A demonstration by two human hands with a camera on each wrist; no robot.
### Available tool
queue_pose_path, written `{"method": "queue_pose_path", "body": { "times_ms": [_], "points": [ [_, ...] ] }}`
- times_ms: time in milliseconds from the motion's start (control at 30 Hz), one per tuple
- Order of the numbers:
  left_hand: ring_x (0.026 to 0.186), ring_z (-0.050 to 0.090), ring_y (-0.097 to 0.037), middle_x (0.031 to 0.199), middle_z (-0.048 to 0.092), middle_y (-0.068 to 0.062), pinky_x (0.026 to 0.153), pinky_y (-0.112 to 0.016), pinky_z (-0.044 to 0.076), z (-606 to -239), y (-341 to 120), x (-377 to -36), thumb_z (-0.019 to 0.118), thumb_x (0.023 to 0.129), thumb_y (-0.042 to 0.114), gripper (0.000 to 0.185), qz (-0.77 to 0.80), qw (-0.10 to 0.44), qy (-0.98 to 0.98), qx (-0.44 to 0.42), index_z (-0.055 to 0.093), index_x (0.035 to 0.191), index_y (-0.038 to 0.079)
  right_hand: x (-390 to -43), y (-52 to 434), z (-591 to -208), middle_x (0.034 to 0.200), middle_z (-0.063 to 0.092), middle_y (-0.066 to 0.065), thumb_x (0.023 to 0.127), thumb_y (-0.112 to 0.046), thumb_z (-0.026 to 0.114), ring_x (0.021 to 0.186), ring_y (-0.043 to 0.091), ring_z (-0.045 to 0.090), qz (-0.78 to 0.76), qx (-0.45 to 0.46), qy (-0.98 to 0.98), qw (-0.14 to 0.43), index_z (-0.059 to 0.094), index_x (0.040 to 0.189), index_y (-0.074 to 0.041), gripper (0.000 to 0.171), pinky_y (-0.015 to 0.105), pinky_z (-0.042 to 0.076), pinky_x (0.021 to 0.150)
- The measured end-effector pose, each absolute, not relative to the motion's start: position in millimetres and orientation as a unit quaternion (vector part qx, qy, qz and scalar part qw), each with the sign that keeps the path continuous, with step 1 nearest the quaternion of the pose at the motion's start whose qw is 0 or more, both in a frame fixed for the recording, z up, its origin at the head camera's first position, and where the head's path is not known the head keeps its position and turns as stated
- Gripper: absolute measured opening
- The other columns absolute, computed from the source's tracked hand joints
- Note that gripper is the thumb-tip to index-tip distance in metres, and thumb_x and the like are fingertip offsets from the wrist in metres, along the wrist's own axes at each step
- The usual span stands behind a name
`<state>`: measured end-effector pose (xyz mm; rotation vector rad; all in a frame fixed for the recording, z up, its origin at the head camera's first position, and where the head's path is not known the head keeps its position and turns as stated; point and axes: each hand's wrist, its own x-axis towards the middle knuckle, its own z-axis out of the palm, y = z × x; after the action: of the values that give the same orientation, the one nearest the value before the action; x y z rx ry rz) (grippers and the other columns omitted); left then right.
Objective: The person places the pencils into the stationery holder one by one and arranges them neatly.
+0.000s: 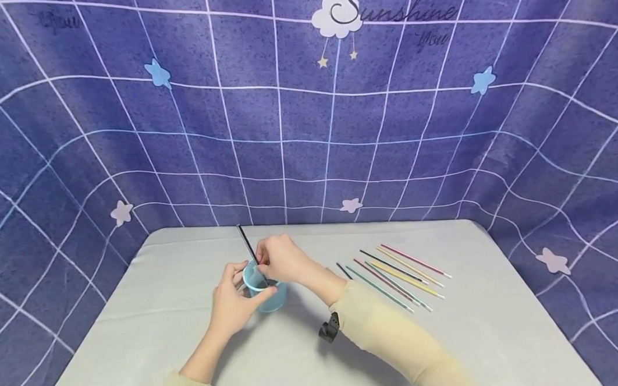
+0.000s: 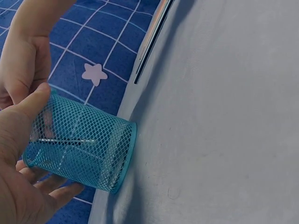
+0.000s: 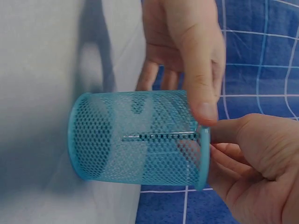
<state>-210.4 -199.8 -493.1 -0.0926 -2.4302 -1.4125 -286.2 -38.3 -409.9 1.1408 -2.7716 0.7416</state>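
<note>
A blue mesh cup [image 1: 270,300] stands on the grey table [image 1: 153,323], a little left of its middle. My left hand [image 1: 240,287] grips the cup, thumb on one side and fingers on the other. Over the rim, my right hand [image 1: 260,259] pinches a dark pencil [image 1: 247,243] whose lower end is inside the cup. In the left wrist view the pencil [image 2: 65,140] shows through the mesh cup [image 2: 88,149]. The right wrist view shows the pencil [image 3: 159,136] inside the cup [image 3: 135,137], with the left thumb [image 3: 203,105] on the rim.
Several coloured pencils [image 1: 397,276] lie side by side on the table to the right of my right forearm. A blue cloth with a white grid and stars [image 1: 305,129] hangs behind and around the table. Bare grey table lies to the left and in front.
</note>
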Motion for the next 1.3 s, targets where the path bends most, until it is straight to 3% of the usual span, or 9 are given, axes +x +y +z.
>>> {"method": "queue_pose_path", "body": {
  "times_ms": [433, 800, 1100, 1300],
  "points": [
    [0.126, 0.07, -0.039, 0.138, 0.072, -0.017, 0.103, -0.048, 0.061, -493.8, -202.7, -210.1, 0.099, 0.076, 0.032, 0.081, -0.49, 0.165, -0.855, -0.033, 0.052, 0.137, 0.005, -287.3, -51.3, -420.5, 0.084, 0.077, -0.001, 0.092, -0.014, 0.083, 0.066, 0.001, 0.062, 0.207, 0.361, -0.909, 0.022, 0.075, 0.09, -0.009, 0.009, 0.006, 0.051, 0.061],
    [0.126, 0.071, -0.04, 0.136, 0.073, -0.018, 0.103, -0.05, 0.061, -489.6, -200.5, -210.0, 0.099, 0.076, 0.034, 0.083, -0.496, 0.162, -0.852, -0.034, 0.052, 0.138, 0.003, -287.7, -37.5, -407.3, 0.092, 0.081, 0.004, 0.093, -0.008, 0.079, 0.08, 0.011, 0.074, 0.232, 0.354, -0.906, 0.015, 0.075, 0.099, -0.006, 0.007, 0.013, 0.059, 0.072],
    [0.126, 0.07, -0.042, 0.137, 0.071, -0.022, 0.102, -0.053, 0.062, -488.9, -198.6, -210.6, 0.1, 0.073, 0.032, 0.086, -0.502, 0.165, -0.849, -0.026, 0.052, 0.139, 0.004, -298.3, 14.7, -383.3, 0.088, 0.082, 0.007, 0.089, -0.003, 0.078, 0.078, 0.018, 0.079, 0.261, 0.367, -0.887, 0.1, 0.075, 0.096, -0.005, 0.008, 0.023, 0.065, 0.073],
    [0.124, 0.072, -0.042, 0.138, 0.071, -0.021, 0.102, -0.053, 0.062, -493.2, -201.1, -211.6, 0.099, 0.075, 0.031, 0.092, -0.492, 0.162, -0.855, -0.024, 0.049, 0.148, 0.005, -303.5, 66.3, -385.3, 0.086, 0.081, 0.006, 0.088, -0.004, 0.076, 0.075, 0.018, 0.077, 0.249, 0.345, -0.9, 0.099, 0.075, 0.095, -0.005, 0.008, 0.029, 0.065, 0.072]
  ]
}}
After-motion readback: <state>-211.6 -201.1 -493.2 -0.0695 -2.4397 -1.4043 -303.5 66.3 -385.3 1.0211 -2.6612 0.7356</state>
